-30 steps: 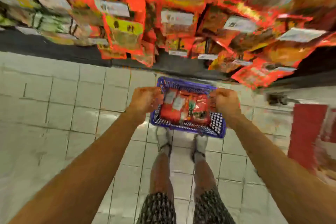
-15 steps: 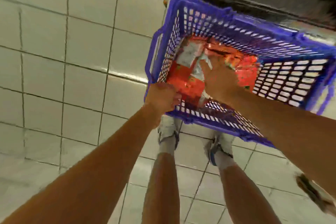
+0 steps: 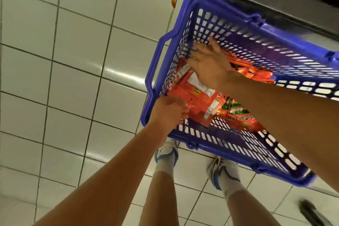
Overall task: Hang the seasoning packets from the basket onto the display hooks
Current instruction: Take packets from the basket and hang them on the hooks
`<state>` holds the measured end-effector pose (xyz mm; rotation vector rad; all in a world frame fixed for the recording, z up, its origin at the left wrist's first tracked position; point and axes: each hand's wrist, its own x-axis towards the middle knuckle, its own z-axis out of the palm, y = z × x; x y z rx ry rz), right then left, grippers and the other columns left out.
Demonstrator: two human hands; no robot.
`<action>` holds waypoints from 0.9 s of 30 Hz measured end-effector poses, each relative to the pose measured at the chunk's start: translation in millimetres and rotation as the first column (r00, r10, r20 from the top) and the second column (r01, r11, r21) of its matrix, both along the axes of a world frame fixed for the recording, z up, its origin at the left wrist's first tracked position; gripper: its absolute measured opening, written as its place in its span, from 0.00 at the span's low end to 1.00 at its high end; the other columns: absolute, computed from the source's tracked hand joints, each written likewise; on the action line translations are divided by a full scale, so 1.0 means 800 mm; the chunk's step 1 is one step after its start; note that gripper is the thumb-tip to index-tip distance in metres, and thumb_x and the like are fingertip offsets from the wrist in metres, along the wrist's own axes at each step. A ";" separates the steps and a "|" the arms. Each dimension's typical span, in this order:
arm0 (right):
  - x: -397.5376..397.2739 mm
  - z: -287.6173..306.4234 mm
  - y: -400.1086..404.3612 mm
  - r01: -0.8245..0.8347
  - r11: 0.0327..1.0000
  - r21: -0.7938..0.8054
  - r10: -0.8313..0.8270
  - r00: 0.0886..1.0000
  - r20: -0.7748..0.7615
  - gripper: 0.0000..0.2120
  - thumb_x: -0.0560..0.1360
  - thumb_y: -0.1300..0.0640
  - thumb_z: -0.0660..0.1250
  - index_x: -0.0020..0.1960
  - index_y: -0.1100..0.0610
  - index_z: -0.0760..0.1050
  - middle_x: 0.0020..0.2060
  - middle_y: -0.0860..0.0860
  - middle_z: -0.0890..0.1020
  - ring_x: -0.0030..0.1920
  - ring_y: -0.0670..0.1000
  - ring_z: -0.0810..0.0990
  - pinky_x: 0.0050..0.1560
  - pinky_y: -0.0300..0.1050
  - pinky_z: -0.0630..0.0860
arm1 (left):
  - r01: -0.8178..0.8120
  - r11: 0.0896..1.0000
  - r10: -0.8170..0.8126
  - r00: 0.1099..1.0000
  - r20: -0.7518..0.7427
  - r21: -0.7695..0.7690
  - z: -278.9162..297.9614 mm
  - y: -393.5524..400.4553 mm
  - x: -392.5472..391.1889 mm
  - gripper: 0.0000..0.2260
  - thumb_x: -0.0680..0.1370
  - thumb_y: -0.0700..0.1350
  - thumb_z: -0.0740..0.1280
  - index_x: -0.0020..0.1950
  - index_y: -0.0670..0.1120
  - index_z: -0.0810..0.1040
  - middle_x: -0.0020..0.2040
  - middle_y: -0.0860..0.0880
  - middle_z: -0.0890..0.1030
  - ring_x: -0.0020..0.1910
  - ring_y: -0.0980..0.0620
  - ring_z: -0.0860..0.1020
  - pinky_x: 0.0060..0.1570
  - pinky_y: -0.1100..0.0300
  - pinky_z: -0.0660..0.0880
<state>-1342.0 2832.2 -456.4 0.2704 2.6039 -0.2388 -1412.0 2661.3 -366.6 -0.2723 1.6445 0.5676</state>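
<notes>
I am looking down into the blue basket [image 3: 256,29], which is sitting on the tiled floor [image 3: 55,60] just ahead of my shoes, hard against the dark base of the shelving. The seasoning packets [image 3: 194,104] are lying in a loose, overlapping pile on the basket's bottom, mostly red, with one green-printed packet [image 3: 238,113] further toward me on the right. My left hand [image 3: 168,113] is gripping at the basket's near left corner, its fingers [image 3: 181,106] curled and touching the edge of a red packet there; whether they are pinching the packet or only the rim I cannot tell. My right hand [image 3: 209,64] is reaching deep inside with its fingers [image 3: 214,43] spread wide and flat over the pile, holding nothing that I can see. The risks I am weighing: the packets are slick and stacked, so a flat sweep is likely dragging up several at once or letting one slide back. The mesh wall is close beside my fingertips, so a corner could be snagging in the slots. The hooks are not showing here at all, so I will be lifting blind, and a packet grabbed by its body, not its hang-hole end, will need awkward turning before it goes on.
</notes>
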 end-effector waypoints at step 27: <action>0.079 0.752 0.076 0.389 0.057 -0.920 -0.997 -0.030 -0.074 0.09 0.75 0.57 0.74 0.41 0.44 0.85 0.38 0.42 0.86 0.39 0.44 0.83 0.43 0.42 0.80 | -0.240 0.672 0.359 0.933 -0.025 0.701 0.625 0.133 -0.052 0.07 0.80 0.46 0.68 0.49 0.46 0.85 0.44 0.45 0.87 0.40 0.49 0.86 0.38 0.54 0.83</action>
